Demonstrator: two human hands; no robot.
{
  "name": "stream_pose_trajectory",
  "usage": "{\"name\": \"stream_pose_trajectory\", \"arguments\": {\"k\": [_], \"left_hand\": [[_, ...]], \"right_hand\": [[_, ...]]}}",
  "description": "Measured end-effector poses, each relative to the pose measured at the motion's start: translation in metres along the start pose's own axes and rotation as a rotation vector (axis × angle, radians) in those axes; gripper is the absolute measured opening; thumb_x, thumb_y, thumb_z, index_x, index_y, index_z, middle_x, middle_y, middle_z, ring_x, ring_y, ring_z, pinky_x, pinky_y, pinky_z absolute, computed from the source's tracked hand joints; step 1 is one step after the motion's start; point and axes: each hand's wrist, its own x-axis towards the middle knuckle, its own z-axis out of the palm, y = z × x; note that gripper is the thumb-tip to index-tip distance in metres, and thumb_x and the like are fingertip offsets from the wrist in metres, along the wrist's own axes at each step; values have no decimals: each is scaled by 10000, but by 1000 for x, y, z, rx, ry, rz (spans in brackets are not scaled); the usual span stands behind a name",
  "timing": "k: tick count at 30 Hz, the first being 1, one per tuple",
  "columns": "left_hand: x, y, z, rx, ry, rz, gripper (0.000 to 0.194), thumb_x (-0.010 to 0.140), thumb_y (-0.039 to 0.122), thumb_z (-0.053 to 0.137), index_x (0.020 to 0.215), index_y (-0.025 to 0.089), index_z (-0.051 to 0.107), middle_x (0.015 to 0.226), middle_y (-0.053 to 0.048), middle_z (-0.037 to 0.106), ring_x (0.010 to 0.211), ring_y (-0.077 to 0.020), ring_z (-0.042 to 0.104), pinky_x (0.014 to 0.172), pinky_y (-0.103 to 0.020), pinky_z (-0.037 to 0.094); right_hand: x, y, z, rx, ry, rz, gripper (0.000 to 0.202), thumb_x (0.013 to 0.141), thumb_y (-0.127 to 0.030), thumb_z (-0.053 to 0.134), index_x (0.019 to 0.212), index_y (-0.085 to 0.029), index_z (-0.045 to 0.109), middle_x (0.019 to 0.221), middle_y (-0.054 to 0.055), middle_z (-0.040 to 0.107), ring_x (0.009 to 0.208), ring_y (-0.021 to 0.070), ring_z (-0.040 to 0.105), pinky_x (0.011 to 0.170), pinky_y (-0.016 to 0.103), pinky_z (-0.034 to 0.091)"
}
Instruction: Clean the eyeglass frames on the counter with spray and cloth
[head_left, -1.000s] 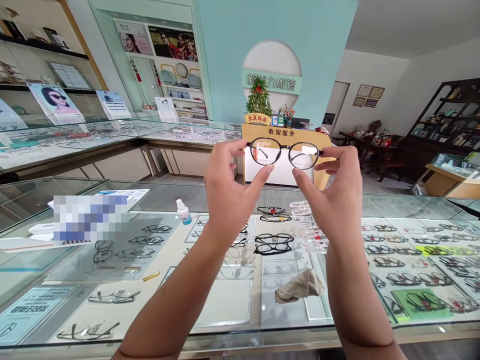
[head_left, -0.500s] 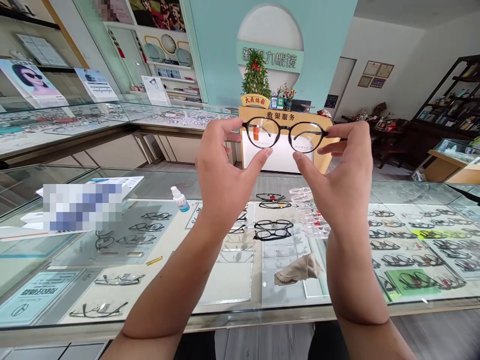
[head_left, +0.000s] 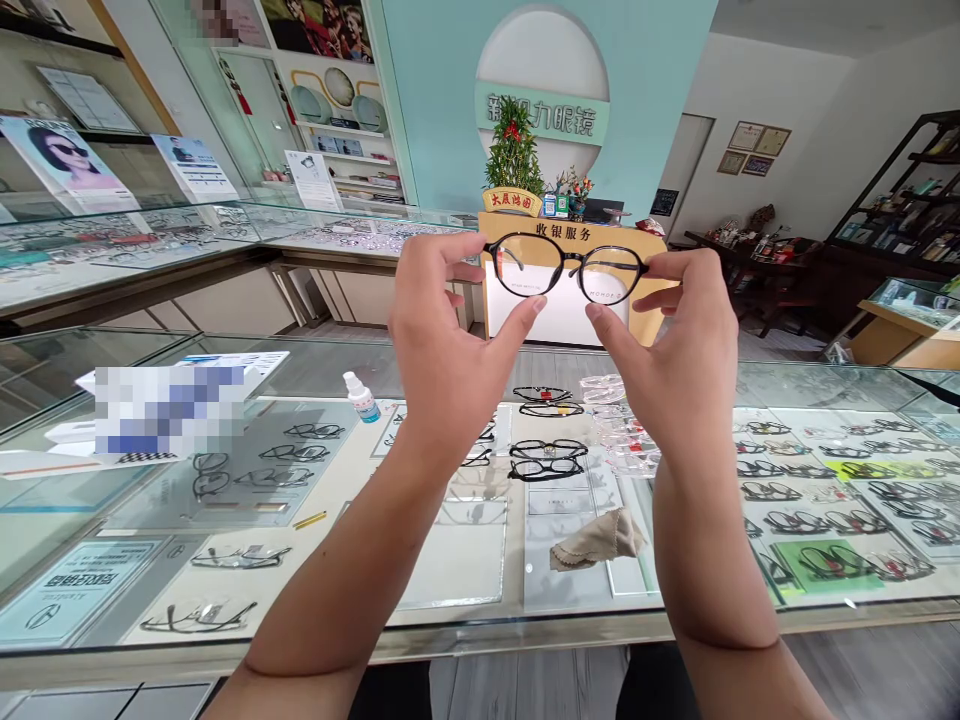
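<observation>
Cloth (head_left: 598, 540) lies crumpled on the counter (head_left: 480, 640). Glasses (head_left: 568, 257), black, round-lensed, held up in the air above and beyond the cloth, roughly level; pale print on the right-side lens. Left hand (head_left: 448, 345): up and left of the cloth, thumb and fingers pinching the left end of the glasses, thumb at the lower rim, forefinger by the corner. Right hand (head_left: 681, 345): up and right of the cloth, matching pinch on the opposite end. Beyond the cloth, black frames (head_left: 546, 468) in rows; to their right, clear frames (head_left: 602, 390), partly hidden by the right arm. Bottle (head_left: 363, 402), white and blue, far left of the cloth, farther back. Green sheet (head_left: 789, 552) well right of the cloth, frames over it.
</observation>
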Motion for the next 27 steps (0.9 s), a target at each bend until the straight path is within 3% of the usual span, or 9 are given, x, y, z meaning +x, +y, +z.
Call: {"name": "stream_pose_trajectory", "arguments": {"k": [8,13,21,27], "left_hand": [[0,0,1,14,-13,-39,540,865,482,929,1284,334,623,1368,-65,720,1160,-305,739,980,-523,608],[0,1,2,-5,-11,-34,496,860,339,918,1267,325,635,1363,-35,748,1099,-267,758,950,-498,618],[0,0,2,-39,-32,-54,474,871,320,911,1273,306,660,1378,-34,770,1053,-241,756,934,-481,604],[0,-5,4,-64,-46,-85,480,851,361,932,1249,310,670,1374,-27,775,992,-230,760,903,-478,597]], "right_hand": [[1,-6,0,-19,31,8,441,933,-332,827,1263,-294,538,1366,123,673,983,283,710,877,539,616],[1,-13,-1,-14,84,-8,480,872,-243,879,1183,-268,513,1304,114,666,953,266,728,931,555,605],[-2,-9,-4,3,53,-19,474,955,-391,790,1334,-326,514,1354,136,611,1065,325,708,828,533,631],[-3,-7,-5,-6,58,-47,453,981,-434,780,1339,-329,524,1330,126,617,1022,302,679,825,524,634]]}}
